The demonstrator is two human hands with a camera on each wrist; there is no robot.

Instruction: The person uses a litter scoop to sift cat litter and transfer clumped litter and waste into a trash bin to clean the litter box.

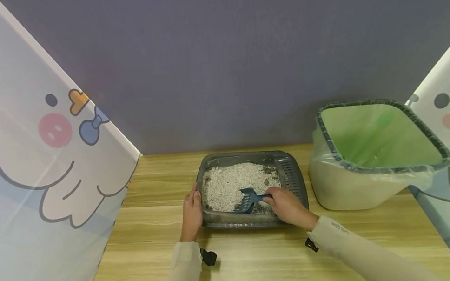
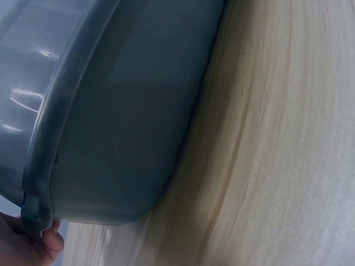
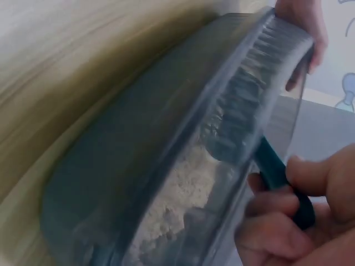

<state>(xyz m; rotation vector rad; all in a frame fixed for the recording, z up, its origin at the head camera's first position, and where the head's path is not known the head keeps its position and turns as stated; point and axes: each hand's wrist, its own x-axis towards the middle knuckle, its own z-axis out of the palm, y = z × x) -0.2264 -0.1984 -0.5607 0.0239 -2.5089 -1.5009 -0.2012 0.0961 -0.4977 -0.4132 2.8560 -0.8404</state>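
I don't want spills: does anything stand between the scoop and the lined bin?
The scoop, in the right hand, sits low in the tray, so the slotted side and the raised rim of the bin stand between; nothing else visible does.

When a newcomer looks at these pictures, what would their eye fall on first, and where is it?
Probably the large bin, green inside, on the right of the wooden table. Next, the dark tray of pale granules left of it, where the right hand holds a blue scoop and the left hand grips the tray's left side. A big cartoon figure also stands out on the left wall.
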